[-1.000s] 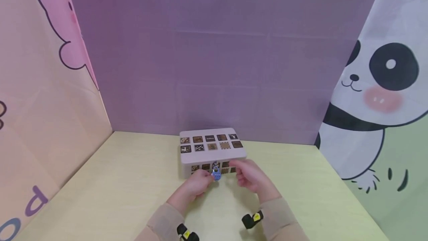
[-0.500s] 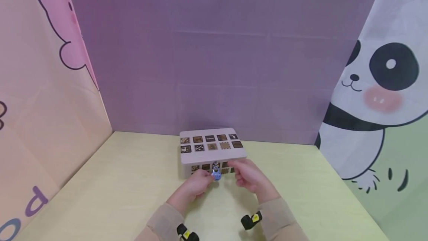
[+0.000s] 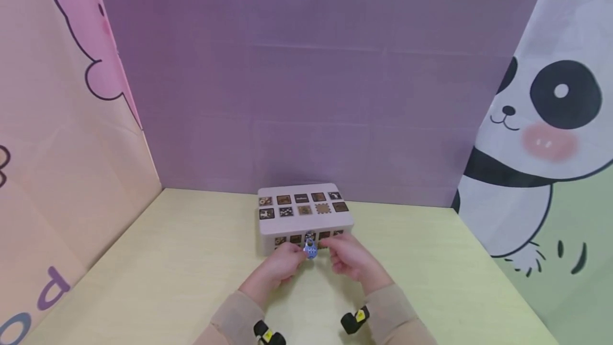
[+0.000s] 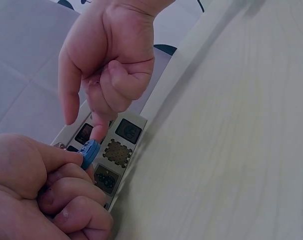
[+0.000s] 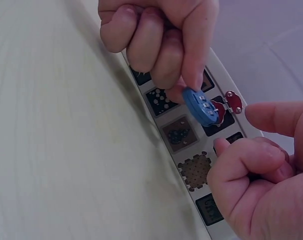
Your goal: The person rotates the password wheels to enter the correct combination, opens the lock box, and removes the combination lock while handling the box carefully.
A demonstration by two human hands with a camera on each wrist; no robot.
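A blue combination padlock [image 3: 311, 249] hangs at the metal clasp [image 5: 233, 102] on the front of a white tin box [image 3: 297, 223] patterned with brown and black squares. My left hand [image 3: 284, 261] pinches the padlock between thumb and index finger, its other fingers curled. White number wheels show on the padlock [image 5: 201, 107] in the right wrist view. Just right of it is my right hand [image 3: 351, 257], holding nothing, with index finger pointing towards the padlock and thumb apart. The remaining right fingers are curled. In the right wrist view a small gap separates that index fingertip from the padlock.
The box stands at the back of a pale wooden table [image 3: 201, 260], close to a purple backdrop [image 3: 311, 95]. Printed cloth panels rise on both sides, with a panda [image 3: 541, 121] on the right one. Black wrist cameras [image 3: 355, 320] sit on both wrists.
My right hand has moved left along the box front, bringing its index fingertip nearer the padlock. The left hand and the box stay where they were.
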